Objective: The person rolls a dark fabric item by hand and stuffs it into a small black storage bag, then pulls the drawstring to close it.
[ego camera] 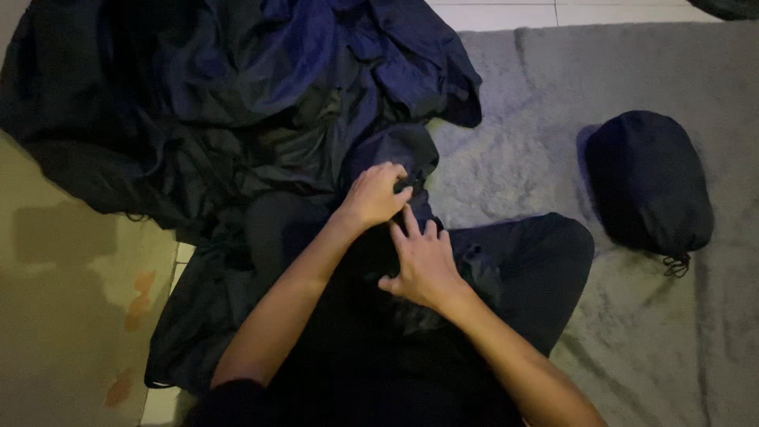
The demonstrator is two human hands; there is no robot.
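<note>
A large crumpled sheet of dark navy fabric (pixel 237 87) spreads over the floor and runs down into my lap. My left hand (pixel 375 194) is closed on a bunched edge of that fabric near its lower fold. Just below it, my right hand (pixel 423 265) presses flat on the dark cloth over my lap, fingers spread and pointing up toward the left hand. The light is dim, so the exact piece pinched by the left fingers is hard to make out.
A stuffed dark drawstring bag (pixel 648 186) lies on the grey carpet (pixel 553 119) at the right. My bent knee in dark trousers (pixel 545 253) sits between it and my hands. A pale yellowish mat (pixel 71 300) covers the left side, with white tiles (pixel 506 14) at the top.
</note>
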